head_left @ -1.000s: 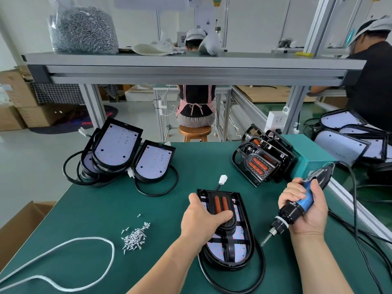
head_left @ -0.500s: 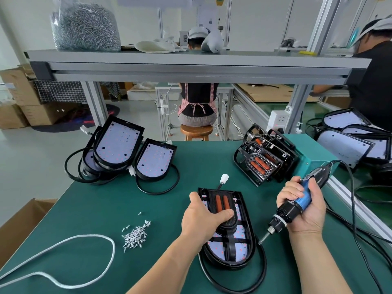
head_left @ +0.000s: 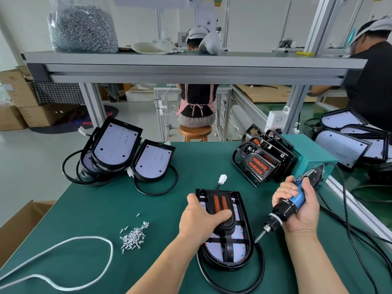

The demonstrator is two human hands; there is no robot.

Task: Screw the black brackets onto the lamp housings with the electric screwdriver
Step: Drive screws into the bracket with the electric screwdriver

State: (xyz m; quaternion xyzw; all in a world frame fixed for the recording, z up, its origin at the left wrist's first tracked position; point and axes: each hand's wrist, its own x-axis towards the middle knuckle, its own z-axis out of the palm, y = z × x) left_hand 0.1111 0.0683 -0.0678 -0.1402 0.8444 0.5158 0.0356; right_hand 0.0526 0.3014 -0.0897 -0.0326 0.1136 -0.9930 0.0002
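Note:
A black lamp housing (head_left: 244, 236) lies flat on the green table in front of me, its white LED board facing up. A black bracket (head_left: 228, 236) with two orange strips sits on top of it. My left hand (head_left: 201, 219) grips the bracket's middle, thumb across it. My right hand (head_left: 299, 211) holds the blue and black electric screwdriver (head_left: 290, 205) tilted, its bit pointing down-left, just off the housing's right edge. A small heap of silver screws (head_left: 133, 237) lies to the left of the housing.
Bare lamp housings (head_left: 118, 149) with coiled black cables are stacked at the back left. Housings with brackets fitted (head_left: 263, 162) lean against a teal box (head_left: 307, 153) at the back right. A white cord (head_left: 63, 257) loops at the front left. Two people work beyond the bench.
The screwdriver has drifted slightly left, its bit coming closer to the housing's right edge. My left hand stays on the bracket.

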